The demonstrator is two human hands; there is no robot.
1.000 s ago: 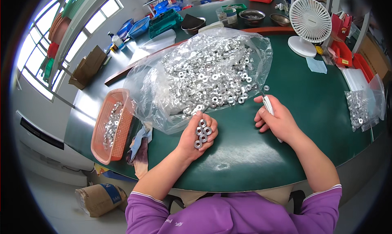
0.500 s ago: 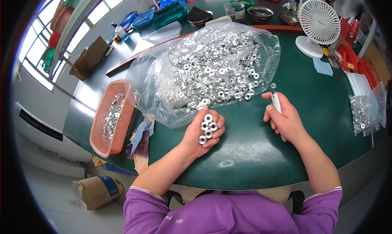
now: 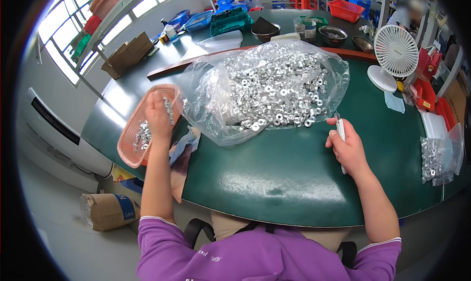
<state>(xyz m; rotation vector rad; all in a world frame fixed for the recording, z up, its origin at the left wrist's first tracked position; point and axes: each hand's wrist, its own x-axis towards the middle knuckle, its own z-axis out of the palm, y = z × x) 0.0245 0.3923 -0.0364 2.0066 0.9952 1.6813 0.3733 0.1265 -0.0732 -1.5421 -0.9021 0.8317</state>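
Note:
My left hand [image 3: 158, 118] is over the orange plastic basket [image 3: 126, 151] on the left, fingers stretched out and palm turned away from view. Silver metal rings [image 3: 143, 135] lie in the basket, and some show right beside the hand; its palm is hidden. In my right hand [image 3: 351, 151] is a utility knife [image 3: 341, 130] with a pale handle, its tip pointing away from me. To the left of the knife, a big clear plastic bag [image 3: 206, 102] lies spread with a heap of similar metal rings [image 3: 279, 89] on it.
A cloth [image 3: 182, 151] lies beside the basket on the green table [image 3: 274, 183]. The white fan [image 3: 396, 50] stands at the far right, with small bags of metal parts [image 3: 431, 158] nearer. Metal bowls [image 3: 332, 34] and a wooden strip [image 3: 196, 61] are behind the bag.
My left hand, which held several metal rings over the table, has moved left to the basket. The right hand keeps the knife; the ring at its tip no longer shows clearly.

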